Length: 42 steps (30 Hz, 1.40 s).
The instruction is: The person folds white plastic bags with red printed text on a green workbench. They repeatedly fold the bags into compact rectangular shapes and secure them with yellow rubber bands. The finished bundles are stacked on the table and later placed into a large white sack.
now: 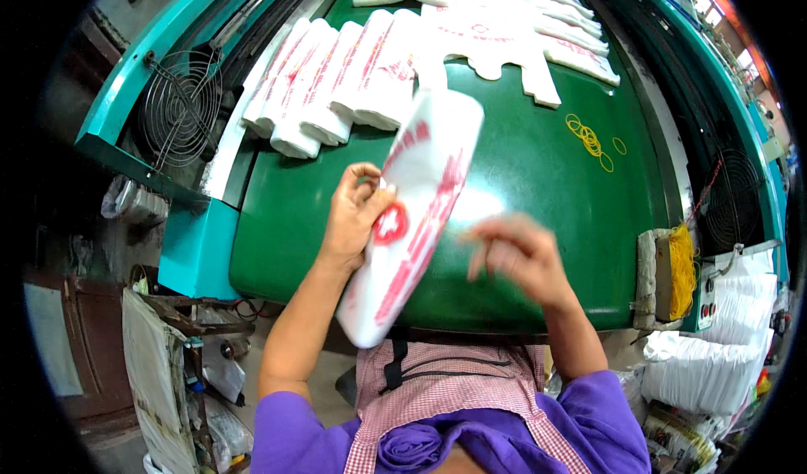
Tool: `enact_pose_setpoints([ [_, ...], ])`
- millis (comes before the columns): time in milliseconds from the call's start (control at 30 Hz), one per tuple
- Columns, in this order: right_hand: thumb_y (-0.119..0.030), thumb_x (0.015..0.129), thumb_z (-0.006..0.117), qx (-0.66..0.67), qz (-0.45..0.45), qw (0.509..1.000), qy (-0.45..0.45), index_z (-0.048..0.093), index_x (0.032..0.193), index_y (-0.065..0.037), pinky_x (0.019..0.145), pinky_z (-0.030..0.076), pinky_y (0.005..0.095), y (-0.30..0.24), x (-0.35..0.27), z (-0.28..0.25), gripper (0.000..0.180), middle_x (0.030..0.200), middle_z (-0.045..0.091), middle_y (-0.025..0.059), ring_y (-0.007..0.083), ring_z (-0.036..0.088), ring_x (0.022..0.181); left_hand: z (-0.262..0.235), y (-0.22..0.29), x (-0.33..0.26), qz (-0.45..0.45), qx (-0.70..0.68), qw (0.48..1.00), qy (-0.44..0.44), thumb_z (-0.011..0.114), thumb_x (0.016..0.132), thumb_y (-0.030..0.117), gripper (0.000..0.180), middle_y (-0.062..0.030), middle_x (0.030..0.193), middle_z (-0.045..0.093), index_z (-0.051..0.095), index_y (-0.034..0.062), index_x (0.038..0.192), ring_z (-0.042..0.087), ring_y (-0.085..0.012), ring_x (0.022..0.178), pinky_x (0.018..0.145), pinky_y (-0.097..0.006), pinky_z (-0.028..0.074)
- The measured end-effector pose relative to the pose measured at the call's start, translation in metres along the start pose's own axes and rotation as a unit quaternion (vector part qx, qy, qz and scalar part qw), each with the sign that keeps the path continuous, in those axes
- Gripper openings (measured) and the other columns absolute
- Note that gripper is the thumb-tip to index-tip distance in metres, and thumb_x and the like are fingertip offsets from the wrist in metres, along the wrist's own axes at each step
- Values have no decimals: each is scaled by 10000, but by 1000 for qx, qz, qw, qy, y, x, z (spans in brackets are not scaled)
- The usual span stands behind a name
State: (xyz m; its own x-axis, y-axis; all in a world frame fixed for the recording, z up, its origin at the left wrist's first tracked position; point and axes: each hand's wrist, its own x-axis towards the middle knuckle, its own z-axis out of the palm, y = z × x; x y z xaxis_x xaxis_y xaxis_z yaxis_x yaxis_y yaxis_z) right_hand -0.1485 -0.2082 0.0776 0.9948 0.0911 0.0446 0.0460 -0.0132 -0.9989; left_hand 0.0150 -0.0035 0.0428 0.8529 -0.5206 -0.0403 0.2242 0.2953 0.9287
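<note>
White bag bundle [424,222] w/ red print is held by L hand [349,222], fingers pinched on its side, above green worktop [597,247]. R hand [523,257] is blurred, fingers half-bent, apart from bundle; what is held there, if anything, can't be told.

The top [290,432] is purple and short-sleeved — the apron [471,405] over it red-and-white checked.

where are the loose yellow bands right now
In the head view, the bands lie right of centre on the green table, below the top-right white bags and beyond the right hand.
</note>
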Motion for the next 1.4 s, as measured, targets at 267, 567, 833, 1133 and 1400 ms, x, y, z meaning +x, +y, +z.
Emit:
enact_pose_setpoints([
  [267,-8,745,627,76,-93,960,253,305,1346,-5,862,519,354,55,156,-28,682,1181,555,153,221,592,1032,32,-12,81,313,372,874,8,581,783,31,318,-154,1274,547,599,57,1100,485,-281,1222,1040,-376,349],
  [567,-223,836,629,-512,-125,787,320,634,1100,-59,826,497,395,94,292,-141,310,1002,651,166,325,615,940,-11,-29,191,369,765,527,-29,673,726,224,360,-39,1301,526,650,169,1081,356,-283,1325,1040,-567,256],
  [833,-53,851,483,-694,-1,697,178,614,910,-9,838,482,422,92,257,-204,151,950,605,185,334,577,955,-9,-36,259,321,797,510,47,610,783,257,289,-24,1259,560,672,174,1053,376,-259,1307,1037,-563,266],
  [1133,-189,858,616,-426,-21,902,-74,624,941,-2,756,486,395,43,49,-84,205,880,597,161,329,593,832,-13,-62,119,295,548,765,-168,533,842,142,430,-158,1436,384,535,93,1269,261,-339,1388,1120,-518,180],
  [1400,-377,725,767,-502,80,857,-87,358,1408,-115,1124,178,515,24,-107,-80,837,1506,234,170,378,181,1403,-23,-18,-54,142,629,617,-451,759,683,393,876,-143,1505,260,357,122,1413,242,-338,1394,1118,-500,214],
])
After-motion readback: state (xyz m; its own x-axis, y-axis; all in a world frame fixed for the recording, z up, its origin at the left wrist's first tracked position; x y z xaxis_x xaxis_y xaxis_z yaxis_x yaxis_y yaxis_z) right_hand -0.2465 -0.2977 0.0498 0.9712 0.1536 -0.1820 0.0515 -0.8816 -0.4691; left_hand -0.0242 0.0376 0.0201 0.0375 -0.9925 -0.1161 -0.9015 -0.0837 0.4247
